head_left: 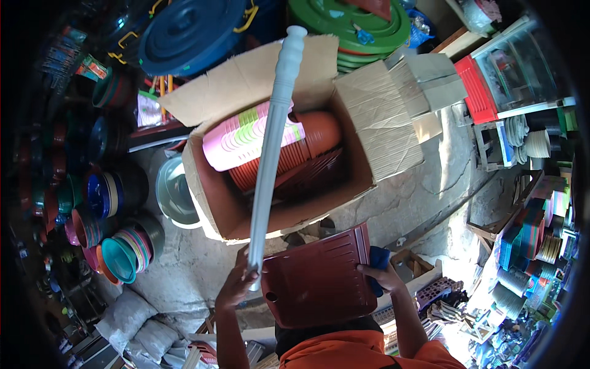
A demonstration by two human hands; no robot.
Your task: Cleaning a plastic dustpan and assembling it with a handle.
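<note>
Maroon plastic tray (319,284) between left hand (235,286), curled beside pale tube (268,160), hold unclear, and right hand (385,278), closed on tray edge with blue cloth (379,258). Likely light, stiff, slick; grasp opposite rims.

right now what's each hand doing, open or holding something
Left hand: closed, holding the grey pole.
Right hand: closed, holding the maroon ribbed pan.

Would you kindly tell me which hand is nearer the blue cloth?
Right: the right hand touches the blue cloth at the right edge of the maroon tray; the left hand is by the opposite edge.
</note>
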